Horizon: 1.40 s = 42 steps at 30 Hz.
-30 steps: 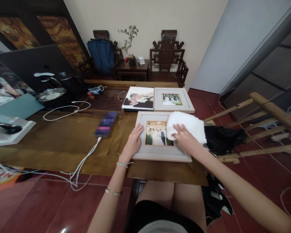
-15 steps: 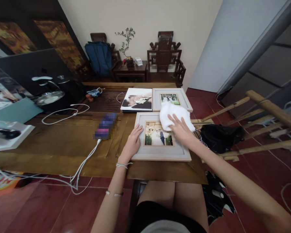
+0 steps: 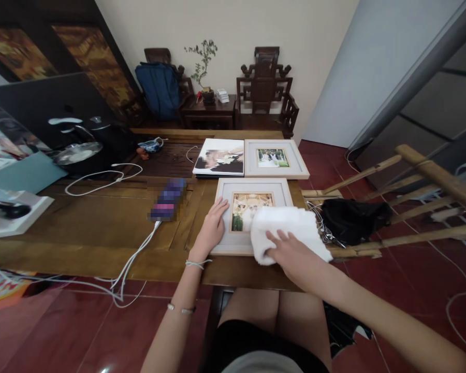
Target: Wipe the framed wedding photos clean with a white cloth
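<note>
A picture frame (image 3: 225, 187) with a pale wooden rim and a small wedding photo lies flat near the table's front edge. My left hand (image 3: 212, 229) holds it at the left border, fingers close together over the rim. A folded white cloth (image 3: 306, 228) covers its lower right part, including much of the photo. My right hand (image 3: 295, 256) grips the cloth and presses it down, with fingertips sunk into it. Just behind lies a second framed photo (image 3: 293, 172), beside a white-edged photo print or album (image 3: 218, 156).
A phone (image 3: 168, 199) with a white cable lies left on the wooden table (image 3: 101, 228). Further left stand a kettle (image 3: 79, 150), a power strip (image 3: 27, 215) and a monitor (image 3: 58, 96). A bamboo rack (image 3: 431, 166) with a black bag (image 3: 357, 220) borders the right side.
My right hand has moved the cloth toward me, from the frame's upper right corner to its lower right. The second framed photo is now uncovered. My left hand has stayed put.
</note>
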Tool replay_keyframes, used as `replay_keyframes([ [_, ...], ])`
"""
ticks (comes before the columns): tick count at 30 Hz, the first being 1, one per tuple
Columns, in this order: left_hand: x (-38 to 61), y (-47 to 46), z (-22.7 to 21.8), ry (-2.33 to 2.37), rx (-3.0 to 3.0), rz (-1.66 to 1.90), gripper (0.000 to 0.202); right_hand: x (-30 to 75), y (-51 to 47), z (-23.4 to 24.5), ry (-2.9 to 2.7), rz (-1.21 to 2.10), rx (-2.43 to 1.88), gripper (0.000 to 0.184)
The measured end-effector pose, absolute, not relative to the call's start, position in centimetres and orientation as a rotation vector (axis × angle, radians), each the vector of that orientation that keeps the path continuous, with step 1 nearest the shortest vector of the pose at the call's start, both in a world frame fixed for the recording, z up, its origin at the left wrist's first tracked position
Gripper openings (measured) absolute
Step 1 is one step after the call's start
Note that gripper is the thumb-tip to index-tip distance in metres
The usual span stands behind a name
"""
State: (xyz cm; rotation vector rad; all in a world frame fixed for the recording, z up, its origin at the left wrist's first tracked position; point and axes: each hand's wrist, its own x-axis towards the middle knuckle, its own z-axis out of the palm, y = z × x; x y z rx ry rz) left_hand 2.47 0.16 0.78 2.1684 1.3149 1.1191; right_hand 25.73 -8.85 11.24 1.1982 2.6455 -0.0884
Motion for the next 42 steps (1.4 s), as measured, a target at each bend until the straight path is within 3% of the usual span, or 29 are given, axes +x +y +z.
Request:
replay_keyframes([
  [4,2.4,0.2,0.8,1.331,2.201,1.088,0.052,25.1,-9.6,11.4,2.686,-0.201,1.163,0.047],
  [9,2.1,0.5,0.7,1.309,2.229,1.052,0.05,24.5,-4.4,8.2,2.731,-0.147,1.386,0.056],
  [18,2.0,0.5,0.6,1.29,2.215,1.081,0.05,25.4,5.2,7.1,2.691,0.345,1.644,0.043],
  [23,2.2,0.5,0.5,1.288,2.206,1.107,0.053,24.9,-0.3,7.0,2.616,0.226,1.512,0.034],
  [28,2.4,0.3,0.6,1.338,2.195,1.06,0.052,24.0,-8.9,10.7,2.51,-0.143,1.363,0.052],
  [34,2.3,0.3,0.4,1.332,2.203,1.074,0.054,23.3,-10.1,12.4,2.616,-0.382,1.221,0.055],
  [37,2.2,0.5,0.4,1.314,2.222,1.078,0.052,23.9,-5.8,9.8,2.674,-0.277,1.365,0.058],
  [42,2.0,0.8,0.4,1.29,2.23,1.075,0.05,25.4,3.5,6.4,2.754,0.198,1.64,0.047],
])
